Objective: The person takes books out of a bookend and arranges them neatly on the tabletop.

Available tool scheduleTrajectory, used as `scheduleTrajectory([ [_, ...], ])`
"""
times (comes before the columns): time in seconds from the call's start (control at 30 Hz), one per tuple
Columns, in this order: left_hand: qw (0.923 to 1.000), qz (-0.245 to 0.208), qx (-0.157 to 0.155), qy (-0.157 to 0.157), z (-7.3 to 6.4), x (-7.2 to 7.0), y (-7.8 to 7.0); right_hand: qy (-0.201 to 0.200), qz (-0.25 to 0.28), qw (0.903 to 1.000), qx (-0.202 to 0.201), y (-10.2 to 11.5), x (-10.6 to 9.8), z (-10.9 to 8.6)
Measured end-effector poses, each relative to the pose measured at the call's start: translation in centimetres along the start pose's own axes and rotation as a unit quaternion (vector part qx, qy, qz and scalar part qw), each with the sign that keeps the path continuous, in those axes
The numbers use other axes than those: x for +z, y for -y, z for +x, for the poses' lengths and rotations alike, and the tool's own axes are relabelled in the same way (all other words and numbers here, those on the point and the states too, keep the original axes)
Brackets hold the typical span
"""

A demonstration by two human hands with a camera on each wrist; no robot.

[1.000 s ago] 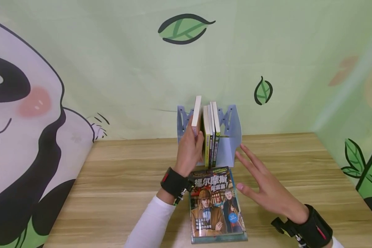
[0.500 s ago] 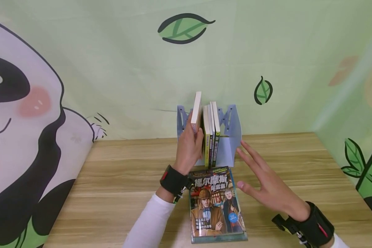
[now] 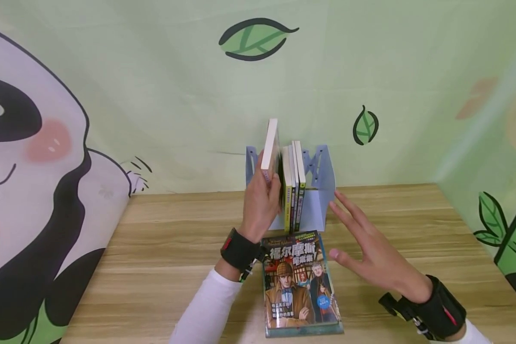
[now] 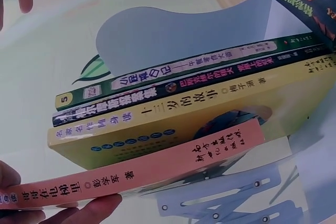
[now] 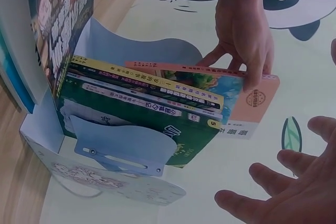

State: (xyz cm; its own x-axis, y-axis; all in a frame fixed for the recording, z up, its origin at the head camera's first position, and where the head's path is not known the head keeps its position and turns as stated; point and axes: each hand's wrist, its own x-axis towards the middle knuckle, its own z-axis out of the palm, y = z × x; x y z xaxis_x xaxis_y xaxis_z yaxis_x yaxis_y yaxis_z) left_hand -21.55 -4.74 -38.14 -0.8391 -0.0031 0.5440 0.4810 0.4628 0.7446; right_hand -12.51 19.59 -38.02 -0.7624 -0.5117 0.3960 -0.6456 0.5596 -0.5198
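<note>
My left hand point(image 3: 260, 203) grips a pink-spined book point(image 4: 105, 179) between thumb and fingers, at the left of the blue bookend rack point(image 3: 328, 174). That book stands higher than its neighbours and tilts slightly. Beside it, upright in the rack, are a yellow-spined book point(image 4: 205, 103), a dark-spined book point(image 4: 210, 78) and a green book point(image 5: 136, 121). My right hand point(image 3: 370, 253) is held with fingers spread, fingertips near the rack's right side panel, and holds nothing. In the right wrist view, the left hand's thumb lies against the pink book's cover.
A book with a detective on its cover point(image 3: 298, 286) lies flat on the wooden table point(image 3: 167, 267), just in front of the rack, on top of another with a teal edge. Behind the table hangs a green backdrop point(image 3: 167, 95) with a panda and leaves.
My left hand has raised the pink-spined book higher out of the rack and shifted it slightly left. The right hand has moved only a little; the other books stay put.
</note>
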Motion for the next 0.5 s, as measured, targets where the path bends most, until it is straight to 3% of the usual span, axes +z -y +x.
scheduleTrajectory([
  [0.3, 0.9993, 0.016, 0.022, -0.027, 0.3, -0.3, -0.7, -0.012, -0.01, 0.9996, -0.025, -0.2, -0.9, 0.9],
  [0.5, 0.999, -0.006, 0.028, -0.035, 0.2, -0.5, -1.0, -0.015, -0.01, 0.9995, -0.027, -0.2, -1.3, 1.0],
])
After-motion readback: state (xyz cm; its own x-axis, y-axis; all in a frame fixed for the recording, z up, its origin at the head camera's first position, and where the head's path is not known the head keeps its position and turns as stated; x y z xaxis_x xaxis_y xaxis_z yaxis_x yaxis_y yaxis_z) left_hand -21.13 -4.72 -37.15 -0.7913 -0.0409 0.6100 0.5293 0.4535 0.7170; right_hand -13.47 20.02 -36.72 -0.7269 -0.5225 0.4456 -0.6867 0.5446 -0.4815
